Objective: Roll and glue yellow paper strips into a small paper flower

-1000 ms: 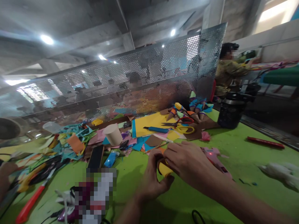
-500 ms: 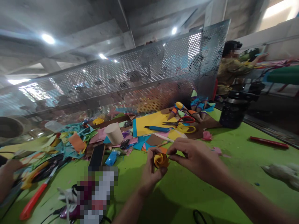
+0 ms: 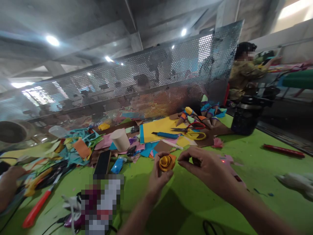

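And here's the orange-yellow spiral flower of rolled paper [image 3: 167,162], low and just right of centre, above the green worktop [image 3: 207,199], cupped by the left hand [image 3: 157,179]: fingers curled round its far left side, thumb along its lower edge. So the left is the nearer of the two hands, in full contact. Now look right: the right hand [image 3: 202,163] sits just beside it, thumb and forefinger drawn to a closed pinch, the flower lying directly to its left with a narrow gap between, no touch visible. One petal corner points towards that pinch! The coiled mouth faces up at us, so the long axis seems to run away, down into the left palm.

What can't we see? The flower's base, for one, hidden by the left hand. Anything between those right fingertips? Too small to tell. The pink plastic tool with a red light [image 3: 230,161] is partly covered by the right forearm, and another person's hand [image 3: 11,182] is cut off at the left edge, its grip hard to make out.
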`<state>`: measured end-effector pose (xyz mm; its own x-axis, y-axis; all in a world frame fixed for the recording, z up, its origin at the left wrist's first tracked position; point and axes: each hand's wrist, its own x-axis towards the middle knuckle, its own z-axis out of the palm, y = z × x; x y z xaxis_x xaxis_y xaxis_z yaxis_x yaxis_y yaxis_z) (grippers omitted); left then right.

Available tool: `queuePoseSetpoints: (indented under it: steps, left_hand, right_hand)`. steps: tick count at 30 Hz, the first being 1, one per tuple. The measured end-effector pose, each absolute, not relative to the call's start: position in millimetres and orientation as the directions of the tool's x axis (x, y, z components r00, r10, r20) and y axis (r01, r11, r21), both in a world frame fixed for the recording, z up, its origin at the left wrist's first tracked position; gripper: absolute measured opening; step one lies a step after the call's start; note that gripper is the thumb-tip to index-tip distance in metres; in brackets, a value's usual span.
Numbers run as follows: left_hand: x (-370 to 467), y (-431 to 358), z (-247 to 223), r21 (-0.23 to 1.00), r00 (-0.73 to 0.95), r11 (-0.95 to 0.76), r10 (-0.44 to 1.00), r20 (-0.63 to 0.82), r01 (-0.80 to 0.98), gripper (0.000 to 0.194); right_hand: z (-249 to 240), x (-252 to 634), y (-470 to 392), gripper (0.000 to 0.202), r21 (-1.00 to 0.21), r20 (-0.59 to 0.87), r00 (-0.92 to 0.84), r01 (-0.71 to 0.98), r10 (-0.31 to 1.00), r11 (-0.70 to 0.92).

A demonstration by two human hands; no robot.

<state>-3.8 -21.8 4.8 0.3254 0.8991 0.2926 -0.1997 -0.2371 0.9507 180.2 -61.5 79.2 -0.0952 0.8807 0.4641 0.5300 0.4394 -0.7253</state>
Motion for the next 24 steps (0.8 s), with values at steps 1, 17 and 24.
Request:
queuePoseSetpoints:
  steps: [1,17,24]
  left_hand:
    - [-3,-23,5,0.949,0.314,-0.252,0.9,0.302,-0.19,0.058]
    - [-4,-19,2,0.517,0.4,-0.776,0.63,0.666,0.362,0.06]
    - [-1,-16,-3,0.554,0.368,-0.755,0.656,0.659,0.352,0.056]
  right_hand:
    - [77,179,-61,0.008,-0.748,0.439,-0.098,0.512,0.893,0.423]
    - [65,168,-64,0.008,-0.809,0.317,-0.086,0.496,0.945,0.317]
    - [58,170,-66,0.007,-0.637,0.416,-0.039,0.701,0.909,0.322]
